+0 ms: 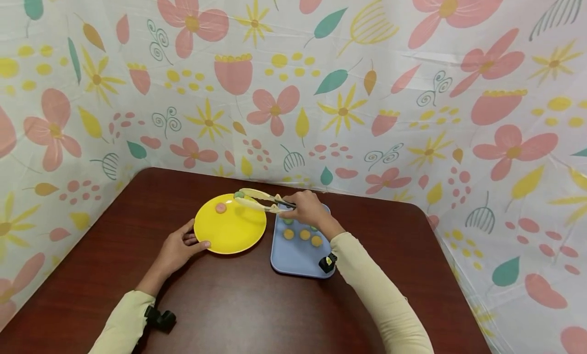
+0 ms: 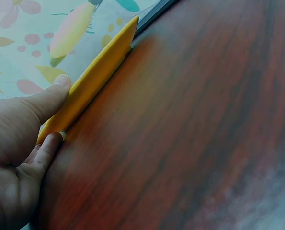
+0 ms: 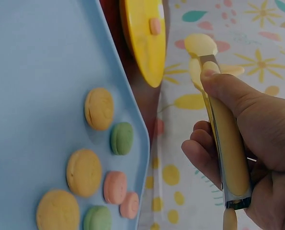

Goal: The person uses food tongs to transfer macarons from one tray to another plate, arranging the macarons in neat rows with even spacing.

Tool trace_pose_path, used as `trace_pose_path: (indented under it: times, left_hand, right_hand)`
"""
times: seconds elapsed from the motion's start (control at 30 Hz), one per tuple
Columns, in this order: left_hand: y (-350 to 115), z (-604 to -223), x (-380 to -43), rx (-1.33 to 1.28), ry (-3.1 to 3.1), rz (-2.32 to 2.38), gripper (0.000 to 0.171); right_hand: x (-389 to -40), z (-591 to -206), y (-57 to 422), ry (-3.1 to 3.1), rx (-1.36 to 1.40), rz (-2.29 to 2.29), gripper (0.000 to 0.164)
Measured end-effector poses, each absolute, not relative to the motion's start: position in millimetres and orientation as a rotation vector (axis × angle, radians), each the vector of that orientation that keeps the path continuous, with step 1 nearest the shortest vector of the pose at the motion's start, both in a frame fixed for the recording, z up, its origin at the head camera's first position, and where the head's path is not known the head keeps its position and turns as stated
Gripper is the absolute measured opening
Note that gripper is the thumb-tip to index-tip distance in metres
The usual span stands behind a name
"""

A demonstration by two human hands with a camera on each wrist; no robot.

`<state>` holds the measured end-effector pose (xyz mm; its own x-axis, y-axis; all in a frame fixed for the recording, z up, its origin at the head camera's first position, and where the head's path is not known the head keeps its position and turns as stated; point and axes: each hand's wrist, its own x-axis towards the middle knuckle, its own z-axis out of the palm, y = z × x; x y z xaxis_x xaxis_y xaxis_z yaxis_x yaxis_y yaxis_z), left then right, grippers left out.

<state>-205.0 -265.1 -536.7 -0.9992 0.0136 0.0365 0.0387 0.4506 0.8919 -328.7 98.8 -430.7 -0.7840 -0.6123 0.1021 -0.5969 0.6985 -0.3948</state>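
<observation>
My left hand (image 1: 176, 249) grips the near left rim of a yellow plate (image 1: 229, 237), thumb on top and fingers at the edge; the left wrist view shows this hand (image 2: 17, 153) at the plate's rim (image 2: 96, 72). In my right hand (image 1: 309, 210) are kitchen tongs (image 1: 258, 194) with cream tips and a metal handle, pointing left over the plate. Between their tips is a green macaron (image 1: 239, 194), above the plate's far side. A pink macaron (image 1: 221, 208) lies on the plate. The right wrist view shows the fingers wrapped about the tongs' handle (image 3: 228, 153).
Right of the plate stands a blue tray (image 1: 298, 262), partly beneath my right forearm. It bears several macarons: yellow (image 3: 84, 172), green (image 3: 121, 138) and pink (image 3: 115, 187). Both stand on a dark wooden table (image 1: 247, 308), with a flowered cloth (image 1: 293, 89) hanging behind.
</observation>
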Motion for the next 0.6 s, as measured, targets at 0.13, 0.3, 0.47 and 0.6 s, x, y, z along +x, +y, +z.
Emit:
trace_pose_path:
  times: [0.13, 0.3, 0.47, 0.6]
  left_hand:
    - [-265.5, -538.0, -205.7, -0.043, -2.662, -1.626, 0.101]
    - [-265.3, -538.0, -205.9, -0.042, -2.672, -1.619, 0.102]
    - [-265.8, -538.4, -206.0, -0.042, -2.667, -1.626, 0.102]
    - [-266.2, -539.1, -206.4, -0.045, -2.659, -1.632, 0.101]
  right_hand:
    - [-330.5, -435.8, 94.2, 2.863, -1.018, -0.617, 0.052]
    - [-332.0, -441.4, 89.2, 2.862, -0.994, -0.581, 0.051]
    - [-333.1, -447.1, 84.6, 2.857, -1.007, -0.565, 0.052]
    - [-333.3, -450.2, 81.3, 2.858, -1.003, -0.561, 0.053]
